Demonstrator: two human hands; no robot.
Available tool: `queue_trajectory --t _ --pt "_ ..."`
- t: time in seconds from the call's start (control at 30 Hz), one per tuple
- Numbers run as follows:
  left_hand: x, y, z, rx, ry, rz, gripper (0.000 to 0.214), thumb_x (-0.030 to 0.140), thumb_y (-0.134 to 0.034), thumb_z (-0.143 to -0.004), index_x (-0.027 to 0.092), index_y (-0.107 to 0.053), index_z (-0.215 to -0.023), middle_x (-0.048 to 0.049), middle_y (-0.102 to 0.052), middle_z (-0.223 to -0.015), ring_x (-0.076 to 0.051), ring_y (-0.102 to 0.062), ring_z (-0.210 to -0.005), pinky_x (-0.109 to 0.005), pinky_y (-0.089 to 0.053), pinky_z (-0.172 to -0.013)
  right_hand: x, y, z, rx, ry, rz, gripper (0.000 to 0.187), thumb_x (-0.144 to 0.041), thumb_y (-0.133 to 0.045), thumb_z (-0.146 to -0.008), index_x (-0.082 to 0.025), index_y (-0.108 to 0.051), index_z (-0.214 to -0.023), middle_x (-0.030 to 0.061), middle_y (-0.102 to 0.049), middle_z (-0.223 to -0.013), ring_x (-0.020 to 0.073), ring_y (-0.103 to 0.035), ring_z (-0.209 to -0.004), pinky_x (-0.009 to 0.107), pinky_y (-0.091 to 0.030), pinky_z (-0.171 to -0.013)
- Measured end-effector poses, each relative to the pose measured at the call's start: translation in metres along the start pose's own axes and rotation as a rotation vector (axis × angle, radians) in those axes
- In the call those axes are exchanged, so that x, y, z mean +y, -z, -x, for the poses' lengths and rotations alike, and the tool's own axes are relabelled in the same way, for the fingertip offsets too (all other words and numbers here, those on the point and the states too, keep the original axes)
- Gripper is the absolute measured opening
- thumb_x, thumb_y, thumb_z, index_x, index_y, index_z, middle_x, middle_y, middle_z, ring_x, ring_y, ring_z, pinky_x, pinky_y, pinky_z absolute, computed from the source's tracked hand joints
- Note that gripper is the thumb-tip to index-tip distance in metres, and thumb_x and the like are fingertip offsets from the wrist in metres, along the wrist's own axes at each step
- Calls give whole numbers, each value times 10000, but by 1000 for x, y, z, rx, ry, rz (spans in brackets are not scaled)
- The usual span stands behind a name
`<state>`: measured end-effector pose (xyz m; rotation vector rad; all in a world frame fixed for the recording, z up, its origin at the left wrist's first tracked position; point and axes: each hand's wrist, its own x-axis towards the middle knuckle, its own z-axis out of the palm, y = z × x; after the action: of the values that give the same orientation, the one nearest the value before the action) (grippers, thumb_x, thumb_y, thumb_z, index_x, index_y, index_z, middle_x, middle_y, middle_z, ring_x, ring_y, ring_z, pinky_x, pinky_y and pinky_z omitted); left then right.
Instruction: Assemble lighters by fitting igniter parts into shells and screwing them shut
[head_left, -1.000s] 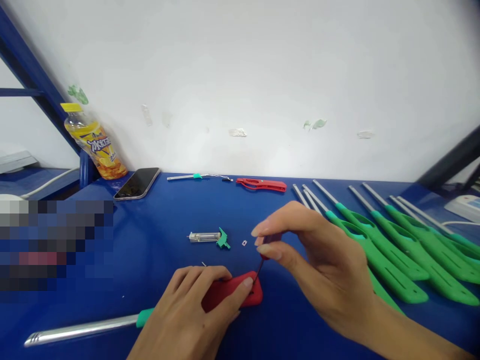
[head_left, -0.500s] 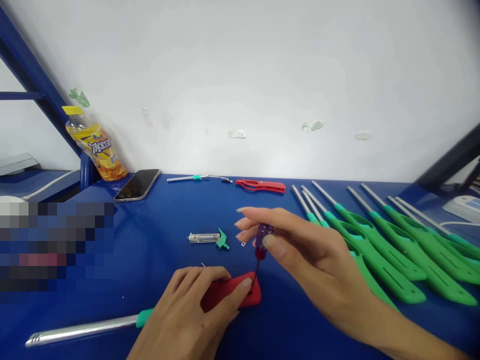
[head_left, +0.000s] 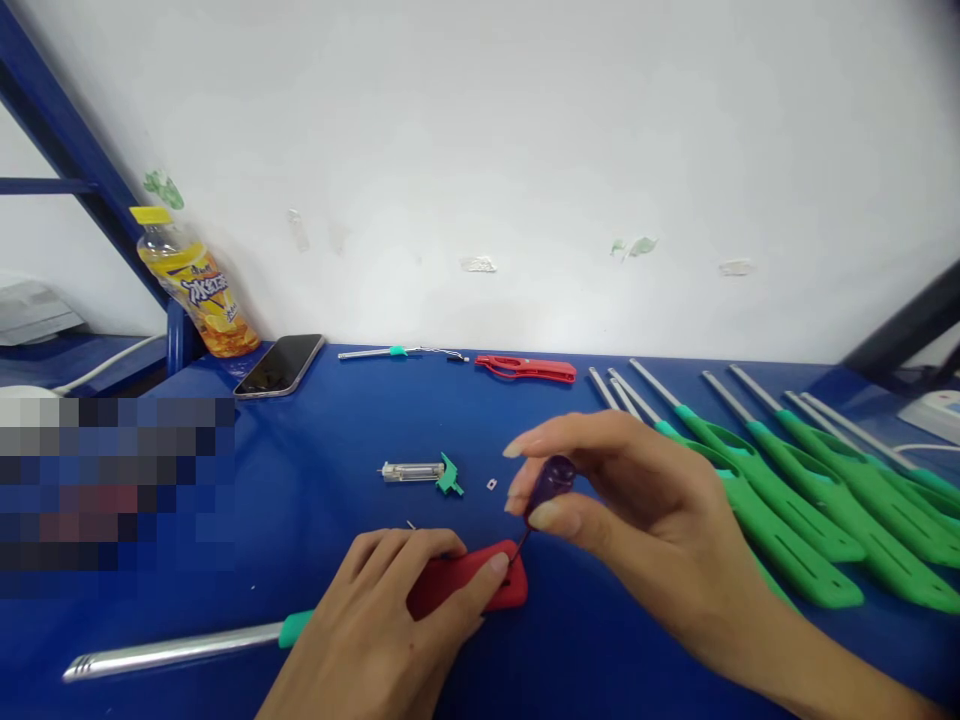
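My left hand [head_left: 386,615] presses a red lighter handle [head_left: 480,590] flat on the blue table [head_left: 315,500], fingers curled over it. The handle's long metal nozzle [head_left: 172,652] with a green collar sticks out to the left. My right hand [head_left: 637,510] pinches a small purple-handled screwdriver [head_left: 547,485], whose tip touches the red handle's right end. Just beyond lie a clear gas cartridge with a green trigger [head_left: 420,472] and a tiny white part [head_left: 490,484].
Several green long-nozzle lighters [head_left: 780,490] lie in a row at the right. At the back sit a red handle shell [head_left: 529,369], a bare nozzle with wire [head_left: 397,352], a phone [head_left: 279,365] and a yellow drink bottle [head_left: 193,285]. A blurred patch covers the left.
My right hand's fingers have shifted around the screwdriver handle, which now tilts more to the right. The left hand and red handle have stayed put.
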<state>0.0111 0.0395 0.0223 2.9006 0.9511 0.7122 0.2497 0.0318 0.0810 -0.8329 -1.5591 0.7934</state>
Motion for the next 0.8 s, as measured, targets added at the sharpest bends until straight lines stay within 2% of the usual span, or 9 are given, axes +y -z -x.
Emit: queue_trajectory --t 0.07,0.13,0.23,0.3,0.43,0.5,0.6,0.67,0.8 --pt "0 0 0 -8 -7 -7 568 95 -537 -1029 364 -541 -1529 -59 -692 -1254 -250 -658 -1040 -413 -571 -896 2 0 0 35 101 81 241 -222 -839 -936 -361 -789 -1126 -45 -762 -956 135 -690 -827 269 -574 -781" --pt "-1 0 0 -17 -8 -11 568 86 -534 -1026 360 -549 -1523 -59 -694 -1265 -250 -662 -1047 -416 -572 -904 2 2 0 10 171 144 211 -231 -793 -978 -351 -792 -1152 -26 -765 -1007 145 -681 -878 283 -568 -804" --pt "-3 0 0 -15 -13 -7 519 97 -511 -1048 348 -583 -1496 -65 -693 -1257 -236 -670 -1032 -404 -576 -900 -1 3 1 -82 124 157 333 -211 -604 -1096 -380 -721 -1357 -22 -771 -1194 132 -704 -1046 270 -570 -901" --pt "-5 -1 0 0 -28 -11 507 109 -499 -1062 348 -582 -1502 -70 -690 -1244 -232 -675 -1024 -393 -581 -881 -1 2 2 -100 82 154 401 -179 -540 -1117 -399 -673 -1426 -33 -769 -1194 114 -713 -1037 258 -570 -903" --pt "-7 -1 1 6 -56 -7 477 154 -495 -1083 347 -577 -1511 -70 -688 -1238 -237 -675 -1025 -389 -582 -872 6 -2 3 98 214 244 337 -150 -766 -985 -347 -760 -1259 -47 -710 -929 114 -658 -848 256 -547 -796" --pt "-5 -1 1 7 -38 -9 475 149 -475 -1087 348 -579 -1506 -71 -684 -1244 -238 -669 -1031 -396 -572 -890 9 -2 3 162 252 315 278 -170 -796 -965 -309 -778 -1205 -42 -673 -895 113 -626 -825 248 -537 -771" --pt "-3 0 0 19 -20 -16 487 130 -469 -1081 351 -587 -1498 -69 -682 -1242 -231 -664 -1016 -376 -561 -887 9 0 3 66 246 345 371 -149 -571 -1089 -288 -689 -1412 2 -721 -1118 116 -668 -1012 246 -559 -888" --pt "-2 0 -1 26 -29 -12 484 127 -477 -1076 347 -594 -1491 -67 -685 -1235 -228 -665 -1008 -361 -560 -873 7 0 4 -3 245 285 476 -88 -475 -1103 -297 -611 -1509 -2 -735 -1207 103 -685 -1067 239 -565 -928" --pt "-3 0 -1 23 -15 -11 487 128 -465 -1083 353 -583 -1498 -59 -695 -1247 -234 -667 -1033 -386 -557 -910 7 -4 5 52 284 257 405 -72 -676 -1013 -294 -728 -1348 -31 -724 -1043 94 -689 -913 221 -580 -846"
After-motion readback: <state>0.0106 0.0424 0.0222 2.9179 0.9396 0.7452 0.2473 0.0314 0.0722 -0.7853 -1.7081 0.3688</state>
